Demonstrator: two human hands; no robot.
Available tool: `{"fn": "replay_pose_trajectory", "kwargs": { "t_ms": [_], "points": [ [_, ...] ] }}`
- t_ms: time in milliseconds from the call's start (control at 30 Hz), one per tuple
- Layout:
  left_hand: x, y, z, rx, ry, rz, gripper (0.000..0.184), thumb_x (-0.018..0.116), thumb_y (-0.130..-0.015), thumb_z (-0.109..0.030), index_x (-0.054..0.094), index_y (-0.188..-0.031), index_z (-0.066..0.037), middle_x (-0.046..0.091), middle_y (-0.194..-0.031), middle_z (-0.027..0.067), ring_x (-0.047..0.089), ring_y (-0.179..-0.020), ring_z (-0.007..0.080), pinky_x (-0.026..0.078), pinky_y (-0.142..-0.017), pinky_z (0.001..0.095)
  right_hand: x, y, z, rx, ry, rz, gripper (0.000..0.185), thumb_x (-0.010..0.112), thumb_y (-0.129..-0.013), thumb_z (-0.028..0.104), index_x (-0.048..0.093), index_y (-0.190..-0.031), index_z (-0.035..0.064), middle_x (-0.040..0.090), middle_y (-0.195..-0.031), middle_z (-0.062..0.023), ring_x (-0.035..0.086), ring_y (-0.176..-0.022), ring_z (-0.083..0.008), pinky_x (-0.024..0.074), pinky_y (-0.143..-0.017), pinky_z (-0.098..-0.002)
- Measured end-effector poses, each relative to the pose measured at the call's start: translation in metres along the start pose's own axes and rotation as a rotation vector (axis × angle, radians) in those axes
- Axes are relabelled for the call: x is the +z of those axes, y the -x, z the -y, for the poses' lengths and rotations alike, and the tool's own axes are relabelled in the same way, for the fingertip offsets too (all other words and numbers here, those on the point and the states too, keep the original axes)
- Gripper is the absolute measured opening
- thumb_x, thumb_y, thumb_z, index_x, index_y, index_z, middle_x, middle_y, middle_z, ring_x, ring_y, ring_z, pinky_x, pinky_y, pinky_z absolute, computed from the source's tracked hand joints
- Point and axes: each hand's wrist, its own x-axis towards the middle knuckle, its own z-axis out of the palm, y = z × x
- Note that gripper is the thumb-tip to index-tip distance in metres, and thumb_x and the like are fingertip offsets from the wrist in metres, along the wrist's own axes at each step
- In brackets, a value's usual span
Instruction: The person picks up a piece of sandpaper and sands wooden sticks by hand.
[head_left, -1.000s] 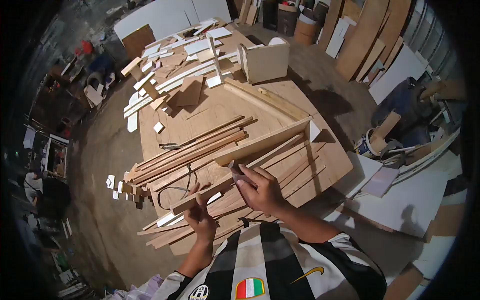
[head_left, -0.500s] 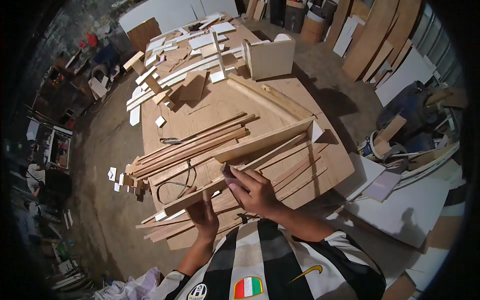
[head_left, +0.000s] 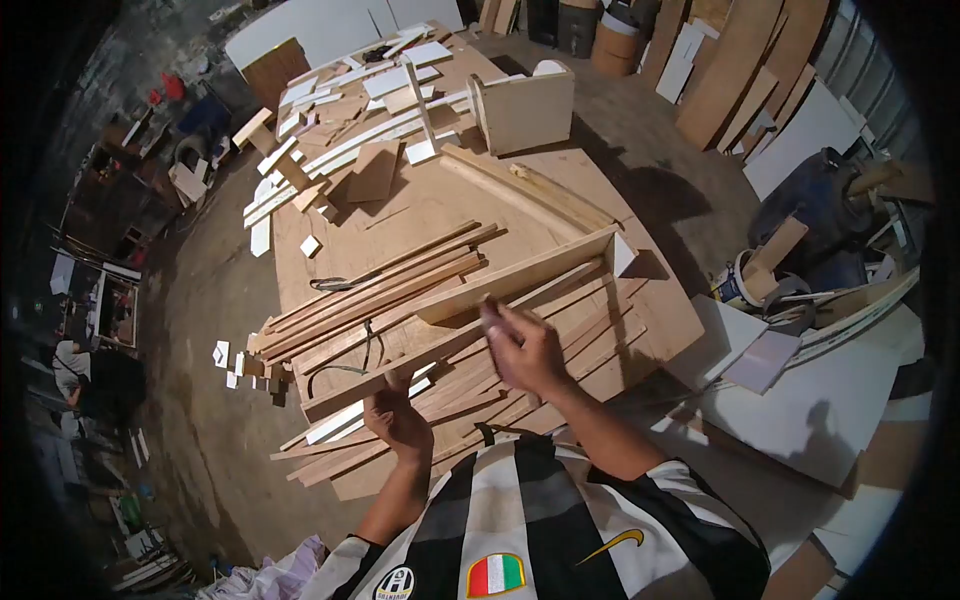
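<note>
Left grip (head_left: 400,420) pinches a long wooden strip (head_left: 345,396) near its left end, one fingertip showing over the far edge and the hand set below the wood. Left forearm rises from the lower edge of the view, close to the striped shirt (head_left: 497,495), the wrist nearly straight. Right grip (head_left: 527,352) is closed on a small dark piece (head_left: 490,315), its fingers bent and pointed up and to the left. Right forearm runs in diagonally from the lower right, with the elbow out to the side.

Obscured items: most of the left fingers are covered by the strip. Part of the dark piece is covered by the right fingers; its material cannot be confirmed. Contact between the dark piece and the strip cannot be determined. The far stretch of the strip is partly masked by the right hand, and its far end is hard to separate from the wood beyond.

Position of the strip: slanting from lower left to upper right, it passes through the left grip and runs just beside the right one, above loose strips (head_left: 465,405) on the desk (head_left: 335,240). Beyond it lie a black cord (head_left: 370,345) and a bundle of strips (head_left: 385,295).
</note>
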Motion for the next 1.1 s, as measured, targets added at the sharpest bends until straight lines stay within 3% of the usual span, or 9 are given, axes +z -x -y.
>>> {"fn": "replay_pose_trajectory", "kwargs": {
  "t_ms": [100,300,367,467,633,733,900,1000,1100],
  "points": [
    [-0.005,-0.003,0.01,-0.002,-0.178,0.014,0.038,0.058,-0.102,-0.025,0.06,-0.125,0.005,0.067,-0.116,0.0161,0.066,-0.11,0.0268,0.054,-0.099,0.0445,-0.01,-0.005,-0.018,0.128,0.038,-0.022,0.04,0.069,-0.09,0.02,0.067,-0.124,-0.0024,0.07,-0.095,-0.0232,0.068,-0.088,-0.0399,0.0556,-0.079,-0.0427],
    [0.029,0.006,0.002,-0.062,-0.221,0.097,0.044,0.049,-0.108,-0.027,0.056,-0.131,0.01,0.066,-0.119,0.0213,0.067,-0.106,0.0245,0.054,-0.095,0.0396,-0.014,-0.002,0.007,-0.001,-0.012,0.089,0.042,0.068,-0.091,0.022,0.067,-0.127,0.0003,0.07,-0.095,-0.0228,0.068,-0.088,-0.0404,0.0555,-0.079,-0.0435],
    [0.037,0.005,-0.007,-0.017,-0.448,0.12,0.045,0.046,-0.11,-0.029,0.057,-0.13,0.009,0.066,-0.117,0.0192,0.066,-0.104,0.0243,0.054,-0.095,0.0401,-0.024,-0.012,-0.018,0.225,-0.034,0.055,0.043,0.071,-0.091,0.018,0.065,-0.126,-0.0055,0.072,-0.101,-0.0237,0.072,-0.091,-0.0311,0.0556,-0.081,-0.0368],
    [0.031,0.001,0.0,-0.062,-0.33,0.145,0.043,0.044,-0.11,-0.03,0.053,-0.133,0.005,0.064,-0.121,0.0176,0.065,-0.108,0.0253,0.054,-0.094,0.0398,-0.033,-0.017,-0.074,0.258,0.045,-0.002,0.041,0.071,-0.091,0.016,0.065,-0.126,-0.0051,0.072,-0.105,-0.025,0.072,-0.094,-0.0334,0.0559,-0.083,-0.0374],
    [0.037,0.01,0.025,-0.128,-0.21,0.092,0.041,0.045,-0.11,-0.03,0.042,-0.14,-0.003,0.056,-0.131,0.0176,0.063,-0.112,0.0264,0.056,-0.091,0.0403,-0.018,-0.011,-0.056,0.03,0.001,0.038,0.043,0.071,-0.091,0.023,0.066,-0.126,-0.0014,0.073,-0.101,-0.0243,0.072,-0.094,-0.0366,0.0564,-0.083,-0.0391],
    [0.039,0.009,0.025,-0.153,-0.204,0.065,0.044,0.047,-0.109,-0.035,0.045,-0.136,-0.001,0.059,-0.127,0.0183,0.065,-0.109,0.0266,0.057,-0.091,0.0414,-0.032,-0.016,-0.082,0.334,-0.079,0.035,0.046,0.07,-0.091,0.024,0.065,-0.128,-0.0024,0.071,-0.109,-0.0273,0.071,-0.103,-0.0369,0.0559,-0.088,-0.0389],
    [0.064,0.012,0.023,-0.158,-0.138,0.019,0.049,0.047,-0.107,-0.046,0.051,-0.124,0.0,0.065,-0.116,0.0174,0.068,-0.103,0.0266,0.058,-0.089,0.0413,-0.038,-0.021,-0.112,0.338,0.057,0.004,0.047,0.071,-0.091,0.025,0.065,-0.128,-0.0025,0.072,-0.108,-0.0245,0.071,-0.101,-0.0364,0.0556,-0.086,-0.0397],
    [0.071,0.011,0.026,-0.182,-0.181,-0.062,0.048,0.047,-0.107,-0.046,0.052,-0.121,-0.001,0.065,-0.115,0.016,0.069,-0.102,0.0262,0.059,-0.087,0.0421,-0.034,-0.018,-0.072,0.059,0.017,0.08,0.046,0.07,-0.091,0.025,0.065,-0.128,-0.0025,0.072,-0.106,-0.0227,0.071,-0.099,-0.0358,0.055,-0.086,-0.0415],
    [0.067,0.004,0.019,-0.118,-0.247,0.013,0.054,0.042,-0.106,-0.051,0.049,-0.118,0.001,0.064,-0.108,0.0168,0.068,-0.106,0.0268,0.058,-0.095,0.0431,-0.045,-0.025,-0.088,0.324,-0.129,0.085,0.048,0.069,-0.091,0.026,0.064,-0.128,-0.0035,0.072,-0.107,-0.0229,0.071,-0.099,-0.0356,0.0552,-0.085,-0.0414]
  ]
}}
